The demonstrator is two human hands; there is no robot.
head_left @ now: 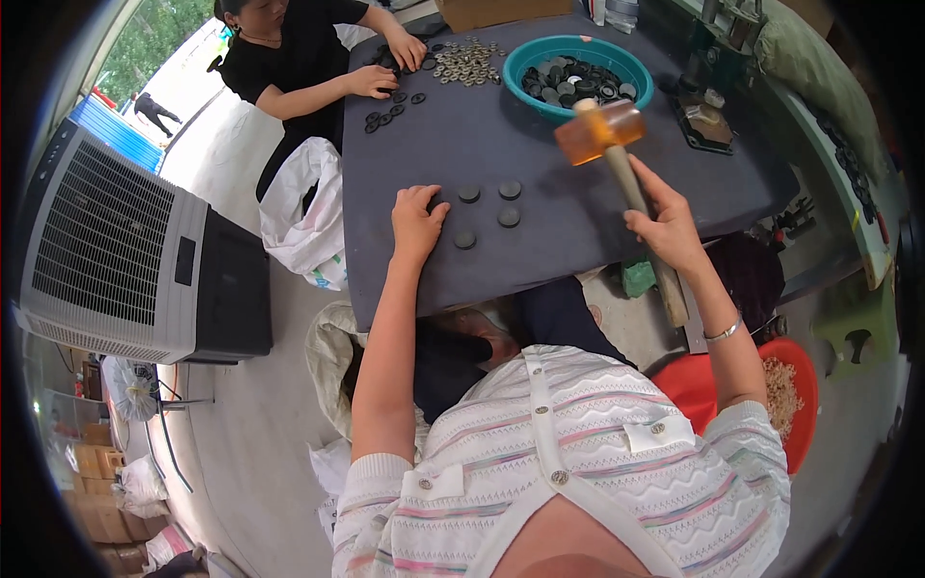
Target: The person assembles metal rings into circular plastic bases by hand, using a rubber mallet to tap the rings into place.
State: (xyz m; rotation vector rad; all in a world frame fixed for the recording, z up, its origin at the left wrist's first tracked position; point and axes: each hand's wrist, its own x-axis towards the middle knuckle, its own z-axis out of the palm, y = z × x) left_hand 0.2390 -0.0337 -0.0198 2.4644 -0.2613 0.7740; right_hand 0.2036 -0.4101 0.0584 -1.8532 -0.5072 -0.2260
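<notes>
My right hand (665,220) is closed around the wooden handle of a mallet (631,183). Its amber, see-through head (599,133) is raised over the right part of the table, near a teal basin. On the grey table top (385,279), my left hand (417,220) rests with fingers loosely bent and thumb apart from the forefinger; I see nothing held in it. Just right of it lie several dark round discs, among them a near one (464,238) and a far right one (510,190). They are spaced apart, lying flat.
The teal basin (520,58) holds many dark and grey discs. Small metallic rings (467,63) lie heaped beside it. A co-worker's hands (385,72) handle black parts at the far left. A white bag (308,207) hangs at the left edge; a red tub (807,385) stands low right.
</notes>
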